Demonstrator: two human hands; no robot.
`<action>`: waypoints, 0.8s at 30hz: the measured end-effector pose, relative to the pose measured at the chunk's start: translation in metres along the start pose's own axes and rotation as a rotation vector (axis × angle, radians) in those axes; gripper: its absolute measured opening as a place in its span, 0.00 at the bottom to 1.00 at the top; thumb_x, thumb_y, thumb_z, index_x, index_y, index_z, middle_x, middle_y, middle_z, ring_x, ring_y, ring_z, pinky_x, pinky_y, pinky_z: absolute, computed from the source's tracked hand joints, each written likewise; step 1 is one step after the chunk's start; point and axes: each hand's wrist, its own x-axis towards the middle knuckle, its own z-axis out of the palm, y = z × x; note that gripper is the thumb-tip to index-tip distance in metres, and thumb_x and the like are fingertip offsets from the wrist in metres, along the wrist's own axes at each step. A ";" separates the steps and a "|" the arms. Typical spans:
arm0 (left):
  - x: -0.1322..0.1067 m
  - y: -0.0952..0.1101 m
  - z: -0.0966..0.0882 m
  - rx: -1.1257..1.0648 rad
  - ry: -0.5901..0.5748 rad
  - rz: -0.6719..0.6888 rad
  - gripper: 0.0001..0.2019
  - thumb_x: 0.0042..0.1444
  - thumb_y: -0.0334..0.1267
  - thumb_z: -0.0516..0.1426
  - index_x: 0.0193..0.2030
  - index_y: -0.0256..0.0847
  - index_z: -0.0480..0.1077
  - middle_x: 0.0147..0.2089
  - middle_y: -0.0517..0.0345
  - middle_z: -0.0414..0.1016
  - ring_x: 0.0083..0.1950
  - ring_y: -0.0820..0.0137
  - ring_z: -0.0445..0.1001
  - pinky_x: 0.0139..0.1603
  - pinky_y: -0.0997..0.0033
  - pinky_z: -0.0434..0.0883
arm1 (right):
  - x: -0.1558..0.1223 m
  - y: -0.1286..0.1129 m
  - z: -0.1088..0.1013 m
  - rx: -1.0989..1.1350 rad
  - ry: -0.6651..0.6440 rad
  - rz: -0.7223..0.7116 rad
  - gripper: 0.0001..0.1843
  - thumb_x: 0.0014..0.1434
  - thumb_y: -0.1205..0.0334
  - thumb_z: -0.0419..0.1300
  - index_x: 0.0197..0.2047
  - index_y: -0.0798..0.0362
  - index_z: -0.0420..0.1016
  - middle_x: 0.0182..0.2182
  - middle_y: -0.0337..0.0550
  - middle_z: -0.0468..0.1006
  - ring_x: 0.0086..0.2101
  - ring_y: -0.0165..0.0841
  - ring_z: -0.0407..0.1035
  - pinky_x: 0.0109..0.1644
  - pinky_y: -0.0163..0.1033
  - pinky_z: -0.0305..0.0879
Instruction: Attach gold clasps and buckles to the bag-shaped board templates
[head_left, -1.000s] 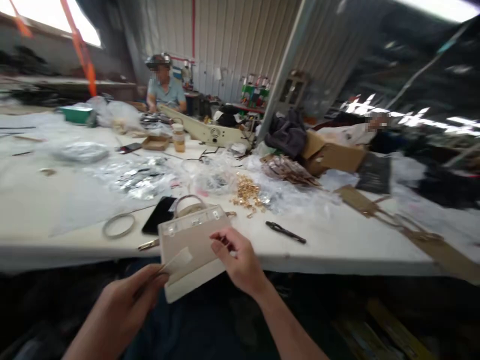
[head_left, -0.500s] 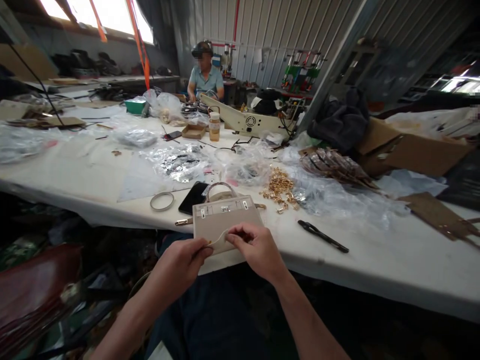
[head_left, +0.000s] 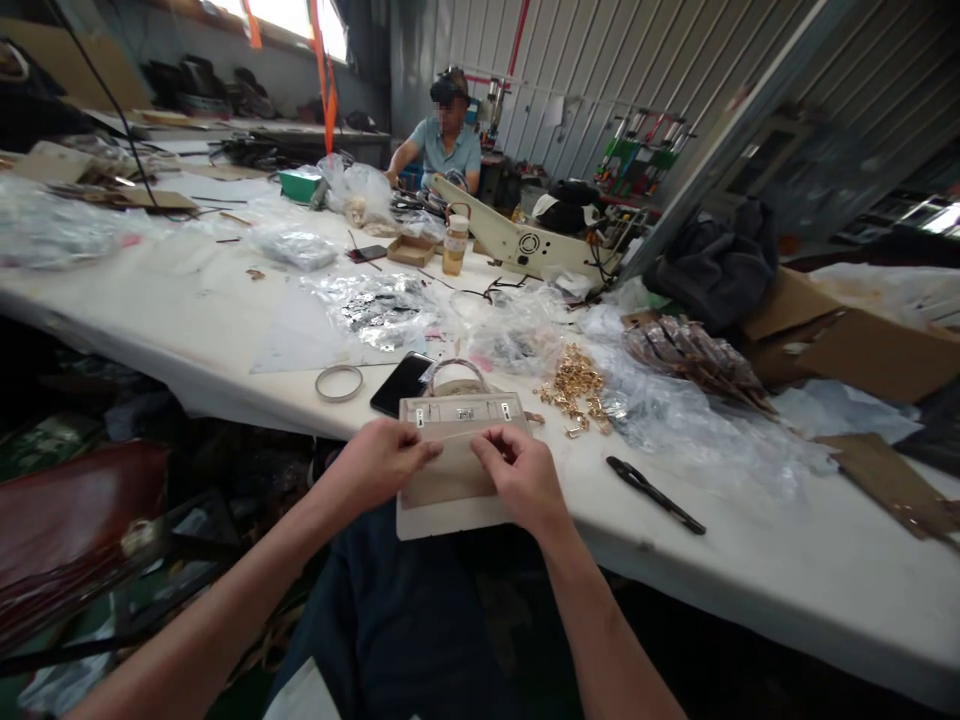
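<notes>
A small beige handbag (head_left: 450,480) with a curved handle and metal fittings along its top lies at the near edge of the white table (head_left: 787,560), partly over my lap. My left hand (head_left: 382,462) pinches the bag's left side, fingers closed on a thin strip across its front. My right hand (head_left: 517,478) grips the same strip from the right. Both hands rest on the bag's front panel.
A black phone (head_left: 403,382), a metal ring (head_left: 339,383), a pile of gold fittings (head_left: 574,382), a black tool (head_left: 655,494) and clear plastic bags (head_left: 675,420) lie nearby. Cardboard boxes (head_left: 847,340) sit at the right. Another person (head_left: 444,140) sits at the far end.
The view has shifted left and down. Both hands have come together on the bag's front, and the pale strip now lies flat across it between my fingers.
</notes>
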 end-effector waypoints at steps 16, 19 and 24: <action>0.086 0.027 -0.007 0.410 0.026 -0.185 0.12 0.58 0.45 0.68 0.29 0.40 0.83 0.27 0.50 0.78 0.31 0.62 0.74 0.34 0.65 0.60 | 0.062 0.009 0.013 -0.407 0.110 0.089 0.08 0.72 0.69 0.69 0.38 0.56 0.87 0.36 0.45 0.86 0.38 0.41 0.80 0.45 0.39 0.68; 0.085 0.034 -0.010 0.442 0.002 -0.195 0.12 0.59 0.46 0.68 0.30 0.40 0.82 0.28 0.50 0.78 0.31 0.62 0.74 0.34 0.65 0.60 | 0.063 0.008 0.012 -0.389 0.104 0.101 0.08 0.72 0.70 0.70 0.37 0.55 0.87 0.35 0.43 0.86 0.37 0.40 0.80 0.45 0.38 0.68; 0.085 0.040 -0.014 0.504 -0.091 -0.183 0.13 0.59 0.47 0.66 0.31 0.41 0.82 0.32 0.50 0.81 0.34 0.61 0.76 0.33 0.66 0.61 | 0.063 0.011 0.012 -0.380 0.115 0.097 0.10 0.69 0.72 0.70 0.34 0.53 0.85 0.33 0.41 0.85 0.36 0.40 0.80 0.43 0.37 0.68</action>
